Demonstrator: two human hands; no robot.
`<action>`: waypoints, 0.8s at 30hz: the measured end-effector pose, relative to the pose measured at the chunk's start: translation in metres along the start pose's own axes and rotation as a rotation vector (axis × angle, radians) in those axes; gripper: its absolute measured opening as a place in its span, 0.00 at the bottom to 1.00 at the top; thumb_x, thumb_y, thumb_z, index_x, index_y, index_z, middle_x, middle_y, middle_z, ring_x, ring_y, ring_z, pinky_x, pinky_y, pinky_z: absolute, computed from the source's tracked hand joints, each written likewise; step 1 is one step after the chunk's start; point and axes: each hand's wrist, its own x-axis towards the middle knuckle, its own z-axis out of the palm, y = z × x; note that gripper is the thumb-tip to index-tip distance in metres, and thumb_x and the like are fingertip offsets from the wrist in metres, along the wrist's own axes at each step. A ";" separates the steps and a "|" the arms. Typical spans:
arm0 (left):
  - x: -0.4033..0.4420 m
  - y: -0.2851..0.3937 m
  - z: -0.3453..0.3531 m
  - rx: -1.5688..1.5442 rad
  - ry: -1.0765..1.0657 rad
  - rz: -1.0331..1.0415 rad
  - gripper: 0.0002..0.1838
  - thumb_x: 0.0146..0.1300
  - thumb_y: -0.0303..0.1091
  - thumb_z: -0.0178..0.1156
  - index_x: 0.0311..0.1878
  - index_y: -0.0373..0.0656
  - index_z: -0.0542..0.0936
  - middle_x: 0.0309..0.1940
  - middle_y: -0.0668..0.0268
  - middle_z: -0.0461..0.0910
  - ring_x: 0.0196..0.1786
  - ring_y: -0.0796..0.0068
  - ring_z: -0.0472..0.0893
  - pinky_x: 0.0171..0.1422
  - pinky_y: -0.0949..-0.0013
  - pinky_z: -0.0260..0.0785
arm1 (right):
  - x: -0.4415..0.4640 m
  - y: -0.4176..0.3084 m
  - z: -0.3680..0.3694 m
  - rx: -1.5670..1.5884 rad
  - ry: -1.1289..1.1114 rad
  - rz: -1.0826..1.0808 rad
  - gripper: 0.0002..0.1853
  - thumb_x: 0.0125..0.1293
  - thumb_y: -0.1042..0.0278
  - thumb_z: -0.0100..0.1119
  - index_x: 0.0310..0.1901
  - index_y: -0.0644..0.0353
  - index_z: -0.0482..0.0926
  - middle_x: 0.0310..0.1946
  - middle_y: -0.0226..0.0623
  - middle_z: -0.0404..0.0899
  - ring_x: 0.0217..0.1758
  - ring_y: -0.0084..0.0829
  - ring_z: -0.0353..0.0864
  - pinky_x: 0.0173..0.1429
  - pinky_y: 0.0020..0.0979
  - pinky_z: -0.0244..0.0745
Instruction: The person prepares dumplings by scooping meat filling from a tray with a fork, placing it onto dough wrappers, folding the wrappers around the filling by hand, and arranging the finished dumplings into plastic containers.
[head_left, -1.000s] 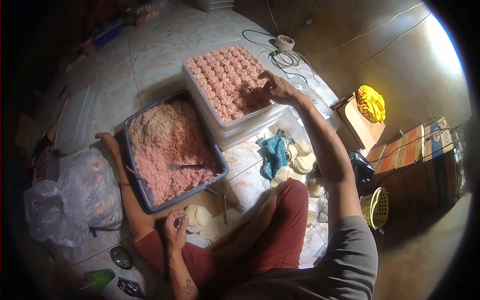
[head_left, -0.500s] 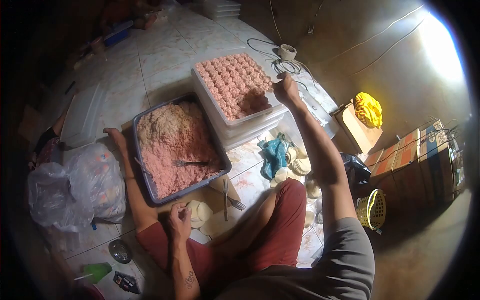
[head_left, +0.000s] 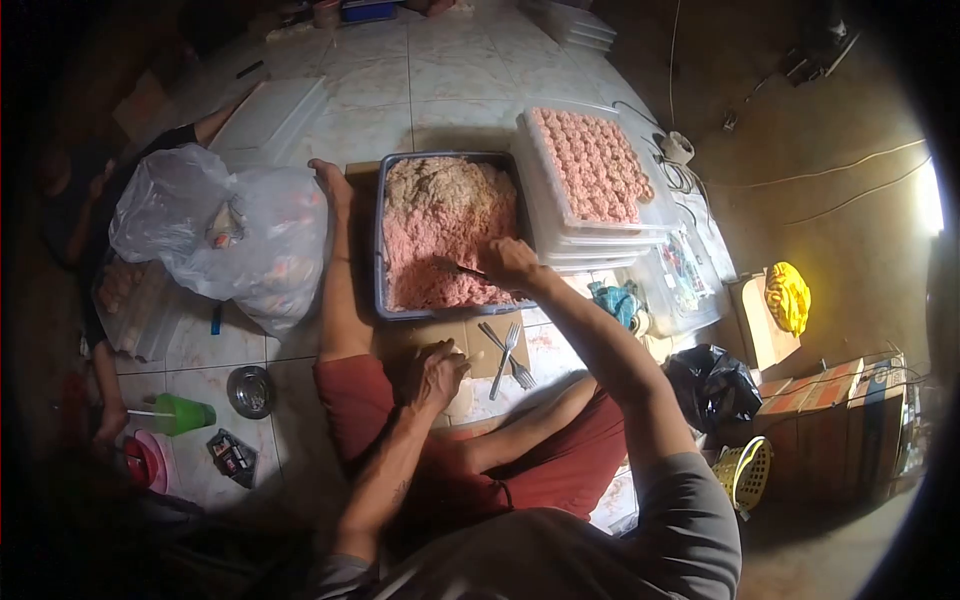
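Observation:
My right hand (head_left: 512, 264) is closed round the handle of a fork (head_left: 458, 267), whose tines rest on the pink minced filling (head_left: 430, 235) in a blue-grey tub (head_left: 380, 250). My left hand (head_left: 438, 375) is low, above the cardboard in front of the tub; its fingers are bent over pale round wrappers (head_left: 462, 400), and whether it pinches one is hidden. Right of the tub, stacked clear containers (head_left: 590, 240) bear rows of pink filled pieces (head_left: 590, 165). Two more forks (head_left: 505, 358) lie crossed on the cardboard.
Plastic bags (head_left: 280, 250) lie left of my leg. Another person's arm (head_left: 105, 385) is at the far left, near a green cup (head_left: 185, 413) and a metal dish (head_left: 250, 391). A black bag (head_left: 712, 385), yellow basket (head_left: 745, 472) and cardboard boxes (head_left: 820, 420) stand right.
My right hand has moved from the stacked containers down to the tub and taken hold of the fork. My view has swung left, and my left hand has moved over the wrappers.

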 end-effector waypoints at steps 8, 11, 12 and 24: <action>-0.002 -0.006 -0.019 -0.545 0.008 -0.504 0.25 0.64 0.41 0.71 0.58 0.36 0.78 0.50 0.47 0.83 0.54 0.50 0.83 0.56 0.54 0.75 | 0.025 0.008 0.049 -0.304 -0.123 -0.154 0.12 0.71 0.60 0.53 0.42 0.56 0.83 0.40 0.48 0.86 0.36 0.43 0.87 0.38 0.50 0.80; -0.011 -0.012 0.000 -0.188 0.137 -0.333 0.16 0.66 0.36 0.68 0.53 0.39 0.80 0.44 0.47 0.84 0.44 0.50 0.85 0.49 0.55 0.76 | 0.014 0.003 0.014 -0.251 -0.035 -0.113 0.16 0.74 0.60 0.50 0.56 0.57 0.77 0.50 0.48 0.84 0.43 0.39 0.87 0.42 0.50 0.79; -0.004 -0.006 -0.017 -0.195 0.137 -0.336 0.16 0.66 0.36 0.68 0.53 0.39 0.80 0.44 0.47 0.84 0.44 0.50 0.85 0.49 0.55 0.76 | 0.012 -0.006 -0.007 -0.255 -0.042 -0.112 0.16 0.74 0.60 0.50 0.56 0.57 0.77 0.50 0.48 0.84 0.43 0.39 0.87 0.42 0.50 0.79; 0.012 -0.003 -0.028 -0.613 -0.133 -0.352 0.18 0.70 0.44 0.59 0.36 0.36 0.83 0.33 0.52 0.86 0.38 0.53 0.86 0.44 0.55 0.76 | 0.072 -0.014 -0.050 -0.448 0.288 0.025 0.12 0.71 0.66 0.50 0.50 0.59 0.81 0.47 0.48 0.80 0.52 0.43 0.81 0.65 0.44 0.66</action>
